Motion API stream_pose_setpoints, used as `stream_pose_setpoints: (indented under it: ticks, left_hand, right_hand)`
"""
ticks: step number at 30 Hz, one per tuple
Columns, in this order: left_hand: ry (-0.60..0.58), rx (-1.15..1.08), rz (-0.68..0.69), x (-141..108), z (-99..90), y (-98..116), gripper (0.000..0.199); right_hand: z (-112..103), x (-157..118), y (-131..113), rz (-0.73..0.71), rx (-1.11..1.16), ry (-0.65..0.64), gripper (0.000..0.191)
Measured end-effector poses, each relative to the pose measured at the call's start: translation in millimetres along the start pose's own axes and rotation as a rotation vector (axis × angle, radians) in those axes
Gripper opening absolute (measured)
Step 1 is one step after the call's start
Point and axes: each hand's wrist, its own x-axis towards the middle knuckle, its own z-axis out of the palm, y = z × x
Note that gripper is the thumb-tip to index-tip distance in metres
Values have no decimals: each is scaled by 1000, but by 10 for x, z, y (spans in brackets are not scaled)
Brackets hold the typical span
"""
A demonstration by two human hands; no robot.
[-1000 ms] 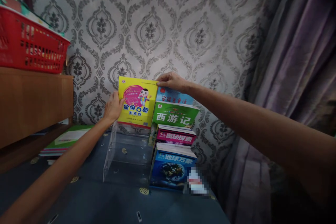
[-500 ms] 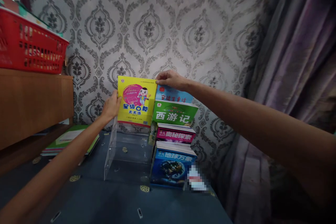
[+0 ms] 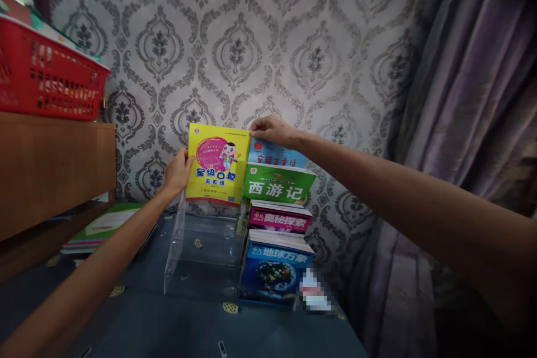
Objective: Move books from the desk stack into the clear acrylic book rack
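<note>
A yellow workbook (image 3: 216, 165) with a cartoon child on its cover stands upright in the back tier of a clear stepped book rack (image 3: 173, 254). My left hand (image 3: 178, 172) grips its left edge, fingers behind the cover. At its top right corner, my right hand (image 3: 268, 130) pinches the edge between thumb and fingers. In the rack's right half, books rise in steps: a blue book with an earth picture (image 3: 272, 277) in front, then a magenta book (image 3: 283, 218), a green book (image 3: 279, 184) and a light blue book (image 3: 272, 154) at the back.
A red plastic basket (image 3: 62, 75) sits on a wooden cabinet (image 3: 59, 162) at the left. Several books lie in a green-topped stack (image 3: 103, 226) on the dark blue tabletop (image 3: 168, 327). Patterned wallpaper (image 3: 235, 56) stands behind, and a grey-purple curtain (image 3: 457, 112) hangs at the right.
Both hands keep their hold on the yellow workbook, which stays almost in place. The whole view has shifted slightly; the books in the rack look the same.
</note>
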Motion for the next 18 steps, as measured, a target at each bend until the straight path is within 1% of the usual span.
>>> stream_pose_setpoints:
  ticks: [4, 7, 13, 18]
  left_hand:
    - [-36, -29, 28, 16, -4, -65, 13]
    - [-68, -48, 44, 24, -10, -111, 12]
    - [-180, -182, 80, 15, -66, -164, 12]
    - [-215, -152, 83, -3, -117, -191, 17]
  right_hand:
    - [-4, -13, -36, -11, -27, -5, 9]
    - [-13, -28, -67, -10, -25, -13, 10]
    - [-31, -65, -137, 19, 33, -63, 7]
    - [-40, -124, -194, 34, 62, -51, 4]
